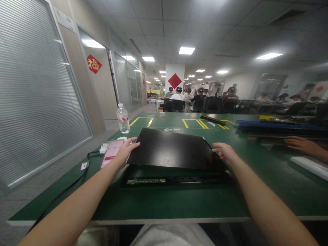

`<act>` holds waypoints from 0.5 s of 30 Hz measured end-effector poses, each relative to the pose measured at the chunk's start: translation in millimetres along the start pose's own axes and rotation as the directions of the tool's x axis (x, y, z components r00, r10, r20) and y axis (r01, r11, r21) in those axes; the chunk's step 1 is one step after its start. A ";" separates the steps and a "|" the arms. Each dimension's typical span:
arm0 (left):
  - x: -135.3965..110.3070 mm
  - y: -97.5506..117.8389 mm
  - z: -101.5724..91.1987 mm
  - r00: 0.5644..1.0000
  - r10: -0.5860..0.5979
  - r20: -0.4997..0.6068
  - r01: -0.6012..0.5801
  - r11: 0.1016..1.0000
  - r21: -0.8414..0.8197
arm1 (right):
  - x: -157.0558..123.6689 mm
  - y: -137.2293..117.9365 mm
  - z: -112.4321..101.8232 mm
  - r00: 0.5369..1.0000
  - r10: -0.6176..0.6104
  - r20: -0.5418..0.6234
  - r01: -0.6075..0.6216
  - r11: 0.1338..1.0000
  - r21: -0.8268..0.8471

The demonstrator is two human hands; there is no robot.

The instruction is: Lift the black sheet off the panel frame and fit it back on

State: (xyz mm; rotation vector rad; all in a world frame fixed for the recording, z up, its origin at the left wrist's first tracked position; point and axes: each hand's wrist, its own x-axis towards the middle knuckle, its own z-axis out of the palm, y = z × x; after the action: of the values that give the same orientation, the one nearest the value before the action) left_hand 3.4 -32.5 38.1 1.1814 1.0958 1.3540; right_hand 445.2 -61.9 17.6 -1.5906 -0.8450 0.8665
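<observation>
A large flat black panel (171, 148) is tilted up off the green table (166, 201), its near edge raised above a black frame with a circuit strip (159, 180) that lies beneath it. My left hand (125, 152) grips the panel's left edge, fingers curled round it. At the right edge, my right hand (224, 152) holds the panel with fingers closed on its corner.
A pink phone (111, 153) with a white charger and black cable lies left of the panel. A water bottle (123, 118) stands at the far left. Another person's hand (302, 145) rests at the right near a white bar (311, 166). Long dark and blue strips (276, 125) lie at the back right.
</observation>
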 end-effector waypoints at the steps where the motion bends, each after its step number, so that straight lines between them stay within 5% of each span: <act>1: 0.2 -0.5 0.0 1.000 -0.004 0.009 0.004 1.000 0.000 | 0.3 0.3 -0.1 1.000 -0.002 -0.002 0.002 1.000 -0.003; 15: 1.4 -2.3 -0.4 0.999 -0.013 0.031 0.012 0.999 0.047 | 6.7 5.1 -1.5 1.000 -0.013 -0.018 0.013 0.999 -0.047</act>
State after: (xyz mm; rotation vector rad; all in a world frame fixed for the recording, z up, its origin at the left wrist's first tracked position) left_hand 3.2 -30.9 35.9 1.2243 1.1164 1.3021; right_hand 450.2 -57.6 12.2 -1.6295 -0.8676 0.8273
